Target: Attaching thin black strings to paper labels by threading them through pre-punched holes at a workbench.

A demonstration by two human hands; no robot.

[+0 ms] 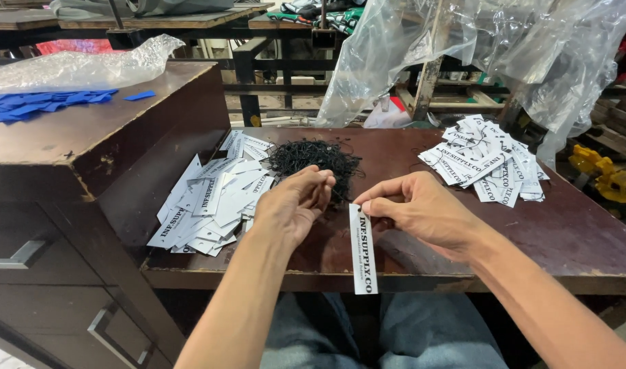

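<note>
Hands over a dark wooden table (572, 239), seen from the head camera. Right hand (422, 212) pinches the top end of a white paper tag (363, 253) between thumb and forefinger; the tag hangs straight down past the table's front edge, black print running along its length. Left hand (296, 205) sits just beside it, fingertips bunched together at the near edge of a pile of black strings (313, 158); whether a string is actually caught between those fingertips is too fine to tell.

Left of the strings, a loose heap of white tags (214, 198) lies against the side of a brown cabinet (87, 137). Far right on the table, a second heap of white tags with black strings attached (487, 160). On the cabinet top: blue cut pieces (39, 106) and a crumpled clear plastic bag (80, 68). More clear plastic sheeting (463, 41) hangs behind the table. Person's knees in grey-blue trousers (422, 335) show below the table edge.
</note>
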